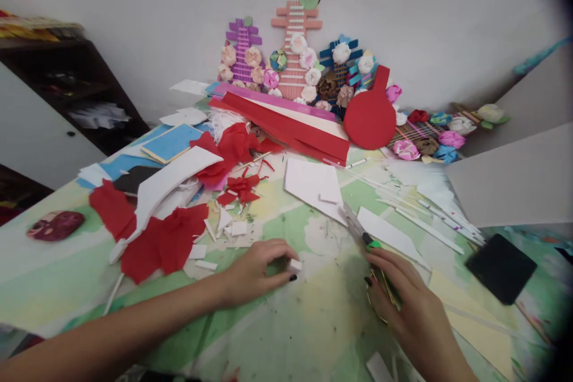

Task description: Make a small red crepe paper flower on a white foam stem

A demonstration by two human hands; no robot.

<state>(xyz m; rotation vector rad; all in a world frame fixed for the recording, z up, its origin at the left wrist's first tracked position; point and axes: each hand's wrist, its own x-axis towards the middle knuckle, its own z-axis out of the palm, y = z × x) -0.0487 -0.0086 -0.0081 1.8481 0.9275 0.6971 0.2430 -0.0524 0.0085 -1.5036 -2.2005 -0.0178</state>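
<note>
My left hand (264, 271) rests low over the table, its thumb and fingers pinched around a small white foam block (294, 265). On the right, my right hand (403, 298) has its fingers on the green-and-black end of a craft knife (367, 240), whose metal blade points away from me. Thin gold loops (376, 309), like scissor handles, show beneath this hand; its palm hides the rest. Ahead of the blade lies a white foam sheet (311, 185) with a small strip on it. Another white foam piece (394, 237) lies right of the knife.
Red crepe paper (163, 245), a curved white foam strip (172, 182) and foam scraps (238, 228) litter the left. A red round-bodied cutout (369, 118) and flower-decorated models (295, 59) stand against the wall. At right are white sticks (430, 230) and a black square (501, 268).
</note>
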